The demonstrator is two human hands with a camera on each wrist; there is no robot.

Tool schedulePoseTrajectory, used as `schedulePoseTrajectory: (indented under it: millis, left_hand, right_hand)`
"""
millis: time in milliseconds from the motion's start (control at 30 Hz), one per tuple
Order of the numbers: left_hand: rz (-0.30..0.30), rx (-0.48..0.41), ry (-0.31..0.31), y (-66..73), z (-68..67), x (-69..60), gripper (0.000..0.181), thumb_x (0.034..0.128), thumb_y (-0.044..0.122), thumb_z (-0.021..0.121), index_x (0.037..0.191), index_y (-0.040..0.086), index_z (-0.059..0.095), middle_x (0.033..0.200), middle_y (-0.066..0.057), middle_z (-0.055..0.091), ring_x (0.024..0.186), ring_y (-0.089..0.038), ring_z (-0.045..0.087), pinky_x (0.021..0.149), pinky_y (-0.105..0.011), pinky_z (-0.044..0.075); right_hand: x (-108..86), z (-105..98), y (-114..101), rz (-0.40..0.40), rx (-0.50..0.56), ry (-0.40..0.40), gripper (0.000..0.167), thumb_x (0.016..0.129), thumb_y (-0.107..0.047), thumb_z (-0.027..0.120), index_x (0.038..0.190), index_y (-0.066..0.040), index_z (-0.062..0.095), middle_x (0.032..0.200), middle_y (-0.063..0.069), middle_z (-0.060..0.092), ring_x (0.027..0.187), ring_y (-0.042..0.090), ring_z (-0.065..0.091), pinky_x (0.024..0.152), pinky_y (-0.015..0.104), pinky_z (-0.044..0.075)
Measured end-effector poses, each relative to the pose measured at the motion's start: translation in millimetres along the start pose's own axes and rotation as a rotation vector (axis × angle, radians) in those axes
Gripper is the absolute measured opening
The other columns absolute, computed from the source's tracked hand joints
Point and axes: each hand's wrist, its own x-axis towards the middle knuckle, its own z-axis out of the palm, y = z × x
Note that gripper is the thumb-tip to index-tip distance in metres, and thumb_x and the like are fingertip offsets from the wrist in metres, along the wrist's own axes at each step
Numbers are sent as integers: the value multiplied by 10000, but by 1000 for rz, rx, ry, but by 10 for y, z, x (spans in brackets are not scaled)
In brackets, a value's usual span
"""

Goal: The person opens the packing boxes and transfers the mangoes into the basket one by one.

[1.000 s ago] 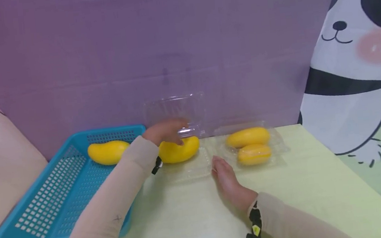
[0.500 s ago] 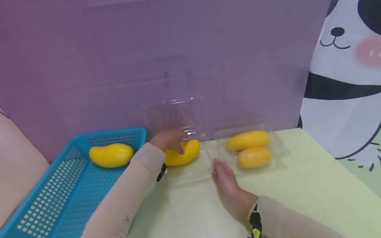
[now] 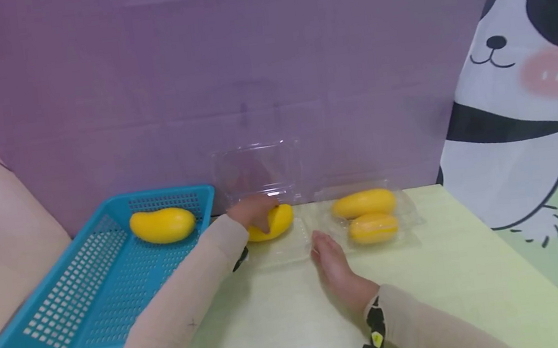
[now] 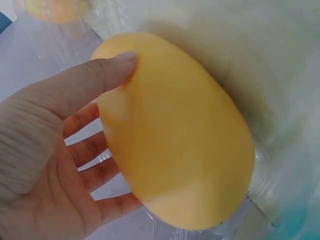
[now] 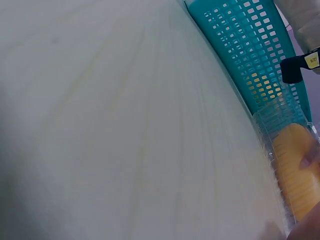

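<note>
My left hand (image 3: pixel 254 211) holds a yellow mango (image 3: pixel 280 221) in a clear plastic box (image 3: pixel 280 256) whose lid (image 3: pixel 258 167) stands raised at the back. The left wrist view shows the thumb lying on top of the mango (image 4: pixel 180 135) and the fingers of the left hand (image 4: pixel 65 130) behind it. My right hand (image 3: pixel 337 267) rests on the table beside the box's right front corner, fingers extended together. Just right of it, a second clear box (image 3: pixel 408 214) holds two more yellow mangoes (image 3: pixel 364 203), one behind the other.
A blue perforated basket (image 3: pixel 113 293) stands at the left with one yellow mango (image 3: pixel 163 226) near its back end. Behind the table hangs a purple cloth (image 3: pixel 246 58), and a panda picture (image 3: pixel 529 74) covers the wall at the right.
My left hand has shifted slightly right and down over the middle mango, its fingers coming closer around it. The right hand has stayed in place.
</note>
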Motion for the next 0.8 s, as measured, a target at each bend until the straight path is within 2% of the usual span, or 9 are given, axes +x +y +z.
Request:
schedulePoseTrajectory:
  millis: [233, 467, 700, 800]
  left_hand:
    - [-9, 105, 36, 57, 10, 13, 720, 753, 162, 791, 1391, 207, 461, 1355, -19, 510, 1213, -243, 439, 1083, -451, 323]
    - [20, 232, 47, 59, 98, 51, 808, 713, 213, 813, 1416, 219, 416, 1370, -46, 489, 1238, -280, 400, 1029, -518, 368]
    - [43, 241, 63, 34, 160, 10, 777, 717, 200, 806, 1402, 180, 439, 1325, -68, 516, 1199, -276, 423, 1032, -470, 383]
    - [45, 240, 64, 39, 142, -1, 773, 726, 204, 803, 1405, 164, 434, 1341, -69, 507, 1211, -274, 423, 1043, -449, 378]
  right_hand:
    - [24, -2, -34, 4, 77, 7, 497, 1005, -100, 370, 1429, 105, 213, 1494, 243, 212, 1391, 341, 213, 1151, 401, 195]
    - [11, -11, -34, 8, 78, 6, 508, 1005, -98, 372, 1439, 98, 195, 1516, 243, 170, 1404, 346, 187, 1151, 405, 191]
    - [-3, 10, 10, 6, 65, 5, 496, 1010, -89, 349, 1436, 110, 191, 1506, 260, 184, 1403, 359, 184, 1148, 408, 199]
    - [11, 13, -17, 3, 42, 3, 501, 1011, -97, 351, 1435, 115, 187, 1503, 271, 182, 1400, 370, 185, 1144, 415, 208]
